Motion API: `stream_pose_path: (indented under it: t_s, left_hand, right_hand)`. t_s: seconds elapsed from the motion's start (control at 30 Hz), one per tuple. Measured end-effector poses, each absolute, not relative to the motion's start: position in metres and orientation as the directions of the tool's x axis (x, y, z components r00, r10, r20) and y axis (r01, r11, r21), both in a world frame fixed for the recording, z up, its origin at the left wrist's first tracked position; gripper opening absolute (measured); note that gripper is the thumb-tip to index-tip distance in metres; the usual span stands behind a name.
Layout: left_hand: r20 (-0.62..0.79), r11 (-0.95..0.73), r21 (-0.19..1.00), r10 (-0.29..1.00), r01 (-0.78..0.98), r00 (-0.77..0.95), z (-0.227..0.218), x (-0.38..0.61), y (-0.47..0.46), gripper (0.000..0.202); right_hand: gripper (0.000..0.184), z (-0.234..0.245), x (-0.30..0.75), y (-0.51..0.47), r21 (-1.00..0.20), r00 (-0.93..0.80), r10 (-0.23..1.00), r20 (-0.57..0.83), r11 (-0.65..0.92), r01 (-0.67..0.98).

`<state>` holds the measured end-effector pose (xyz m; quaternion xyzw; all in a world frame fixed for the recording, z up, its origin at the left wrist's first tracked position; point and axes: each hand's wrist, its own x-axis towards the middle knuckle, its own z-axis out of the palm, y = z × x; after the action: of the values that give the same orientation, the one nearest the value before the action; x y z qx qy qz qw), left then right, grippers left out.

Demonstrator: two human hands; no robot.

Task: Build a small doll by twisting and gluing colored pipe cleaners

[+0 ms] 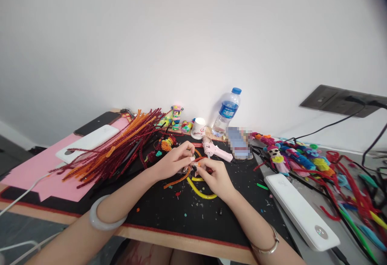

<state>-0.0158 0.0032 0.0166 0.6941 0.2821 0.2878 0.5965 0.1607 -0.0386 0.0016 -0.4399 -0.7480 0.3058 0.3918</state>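
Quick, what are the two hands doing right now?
Left hand: closed, fingertips pinching the small orange fuzzy wire piece.
Right hand: closed, pinching the same small orange fuzzy wire piece from the other side.

The left hand (173,162) wears a thick, pale, glossy bangle (105,218) at the wrist; the right hand (216,178), a thin silver bracelet (270,245).

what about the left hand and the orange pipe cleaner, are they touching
Touching. The head view shows the left hand with its fingertips pinched on the upper end of the orange pipe cleaner, no gap.
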Motion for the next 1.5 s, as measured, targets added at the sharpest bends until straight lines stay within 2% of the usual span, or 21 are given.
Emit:
stream_pose_path:
  t_s: [0.13,0.3,0.53,0.73,0.9,1.03,1.13,1.27,1.37,1.5]
  left_hand:
    - [0.19,-0.398,0.899,0.73,0.182,0.657,0.028,-0.019,-0.001,0.015]
    - [0.206,-0.481,0.84,0.711,0.251,0.672,0.024,-0.018,0.001,0.025]
    - [0.08,-0.195,0.977,0.717,0.089,0.693,0.004,-0.012,0.004,0.035]
    - [-0.054,0.128,0.991,0.652,-0.04,0.757,-0.002,-0.009,0.004,0.032]
    - [-0.097,0.204,0.978,0.639,-0.046,0.763,-0.003,-0.009,0.004,0.03]
    - [-0.123,0.214,0.977,0.628,-0.018,0.768,-0.004,-0.008,0.004,0.032]
    - [-0.096,0.141,0.99,0.666,0.001,0.74,-0.003,-0.007,0.003,0.034]
    - [0.024,-0.139,0.984,0.727,0.113,0.686,0.002,-0.006,-0.002,0.032]
    - [0.085,-0.322,0.914,0.746,0.247,0.66,0.011,-0.008,-0.006,0.028]
    - [0.126,-0.478,0.784,0.747,0.396,0.653,0.022,-0.011,-0.007,0.03]
  right_hand:
    - [0.022,-0.001,0.161,-0.037,-0.862,-0.27,0.924,0.272,0.358,0.358]
    - [0.022,-0.002,0.162,-0.036,-0.884,-0.271,0.93,0.249,0.332,0.328]
    - [0.023,-0.004,0.164,-0.035,-0.819,-0.278,0.907,0.316,0.409,0.403]
    - [0.012,-0.005,0.165,-0.036,-0.678,-0.276,0.866,0.418,0.499,0.54]
    - [0.012,-0.006,0.168,-0.035,-0.563,-0.354,0.81,0.467,0.581,0.588]
    - [0.014,-0.007,0.168,-0.034,-0.537,-0.401,0.781,0.478,0.621,0.571]
    - [0.016,-0.007,0.168,-0.034,-0.568,-0.359,0.809,0.465,0.584,0.581]
    - [0.021,-0.005,0.17,-0.032,-0.611,-0.243,0.849,0.469,0.51,0.606]
    - [0.022,-0.003,0.17,-0.03,-0.631,-0.216,0.858,0.467,0.494,0.598]
    - [0.022,-0.002,0.169,-0.03,-0.663,-0.228,0.87,0.438,0.483,0.571]
